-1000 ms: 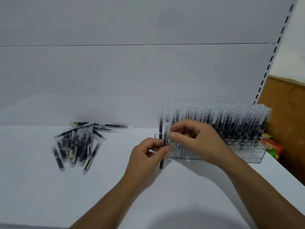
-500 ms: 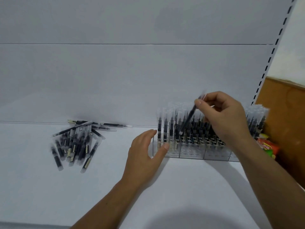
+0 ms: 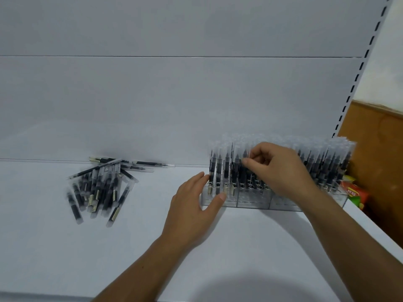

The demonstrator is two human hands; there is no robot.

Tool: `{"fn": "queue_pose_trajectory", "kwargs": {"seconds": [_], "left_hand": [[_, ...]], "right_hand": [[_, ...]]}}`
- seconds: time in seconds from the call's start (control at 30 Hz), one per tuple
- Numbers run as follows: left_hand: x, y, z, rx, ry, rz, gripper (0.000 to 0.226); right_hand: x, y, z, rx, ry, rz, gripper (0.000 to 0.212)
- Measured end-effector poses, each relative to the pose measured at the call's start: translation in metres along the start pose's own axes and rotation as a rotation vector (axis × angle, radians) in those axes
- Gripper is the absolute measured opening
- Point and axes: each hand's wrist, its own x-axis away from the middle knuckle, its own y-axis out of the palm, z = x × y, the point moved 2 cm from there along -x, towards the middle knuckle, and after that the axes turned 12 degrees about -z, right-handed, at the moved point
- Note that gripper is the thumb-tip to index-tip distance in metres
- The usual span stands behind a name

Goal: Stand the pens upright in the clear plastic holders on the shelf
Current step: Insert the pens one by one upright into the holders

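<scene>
Head view looks down on a white shelf (image 3: 109, 247) with a pale back panel (image 3: 174, 94) behind it. A row of clear plastic holders (image 3: 250, 202) sits on the right part of the shelf, packed with standing pens (image 3: 327, 162), dark barrels under clear caps, all upright or close to it.

The left hand (image 3: 196, 205) lies flat and low at the holders' left end. Its fingers are straight, with the fingertips against the end wall and the thumb tip touching the front wall.

The right hand (image 3: 281, 171) reaches in from the right over the top of the row, its fingers curled. Thumb and forefinger pinch the cap of one pen (image 3: 241, 171), which stands among the others near the left end. The blur makes it hard to tell how deep it sits. That hand and wrist cover the middle of the row, so the pens behind them are hidden.

Well apart, on the left of the shelf, loose pens (image 3: 98, 188) lie in a jumbled heap, a few stretched along the back edge.

To the far right a slotted upright (image 3: 357, 70) rises beside a brown wooden board (image 3: 375, 160), and colourful packets (image 3: 355, 192) are tucked just past the holders' right end. A rounded shadow (image 3: 229, 288) falls on the near edge.
</scene>
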Motion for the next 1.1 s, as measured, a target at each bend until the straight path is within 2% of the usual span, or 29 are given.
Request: {"fn": "queue_pose_trajectory", "kwargs": {"seconds": [0.13, 0.4, 0.57, 0.67, 0.73, 0.87, 0.93, 1.03, 1.1], "left_hand": [[0.000, 0.000, 0.001, 0.010, -0.005, -0.010, 0.063], [-0.001, -0.002, 0.001, 0.131, -0.028, -0.025, 0.055], [0.000, -0.023, 0.000, 0.401, -0.105, 0.036, 0.041], [0.003, -0.055, -0.017, 0.417, -0.130, 0.088, 0.035], [0.010, -0.081, -0.038, 0.298, -0.145, 0.128, 0.037], [0.033, -0.128, -0.088, -0.263, -0.202, 0.242, 0.050], [0.041, -0.137, -0.108, -0.485, -0.268, 0.210, 0.061], [0.045, -0.132, -0.129, -0.509, -0.373, 0.081, 0.073], [0.042, -0.129, -0.138, -0.494, -0.380, 0.032, 0.076]], "right_hand": [[0.004, 0.010, 0.008, 0.136, 0.061, -0.143, 0.018], [0.012, 0.006, 0.001, 0.244, 0.086, -0.205, 0.013], [0.022, 0.024, -0.028, 0.194, -0.012, -0.246, 0.013], [0.022, 0.063, -0.053, 0.147, -0.123, -0.348, 0.009], [0.013, 0.096, -0.068, 0.141, -0.195, -0.412, 0.010], [-0.022, 0.162, -0.096, 0.090, -0.264, -0.518, 0.033], [-0.046, 0.192, -0.112, 0.092, -0.303, -0.533, 0.041], [-0.087, 0.228, -0.133, 0.154, -0.321, -0.476, 0.046], [-0.111, 0.245, -0.137, 0.201, -0.271, -0.454, 0.051]]}}
